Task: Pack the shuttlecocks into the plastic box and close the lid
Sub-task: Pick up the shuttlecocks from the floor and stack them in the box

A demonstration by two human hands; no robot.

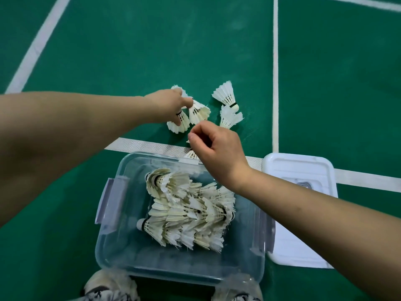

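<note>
Shuttlecocks (196, 111) sit bunched in the curled fingers (178, 118) of your left hand (167, 105). Your thumb presses on the cork end of one, a second fans out under your lower fingers, and the feathers of a third show behind your knuckles. That hand is stretched out over the green court floor (130, 51), beyond the box.

Your right hand (217, 148) hovers over the far rim of the plastic box (121, 246), its fingers (193, 137) curled inward with the thumb tip close to the forefinger. You cannot tell from this view whether they pinch anything. The feathers of a single shuttlecock (191, 154) show just beneath that hand, at the rim.

Just right of your left hand, a loose pair (225, 94) lies on the floor, one touching the other, apart from both hands.

Below your wrists the box stands open, clear-walled, with a grey latch (111, 200) on its left side and another on its right. A pile (186, 209) of shuttlecocks lies inside it, stacked in rows on their sides.

Its white lid (303, 170) lies flat on the floor just beside the box's right wall, partly hidden by your right forearm. White lines (275, 61) cross the court, one passing under the box's far edge. Your shoes (110, 285) show at the near edge of the box.
</note>
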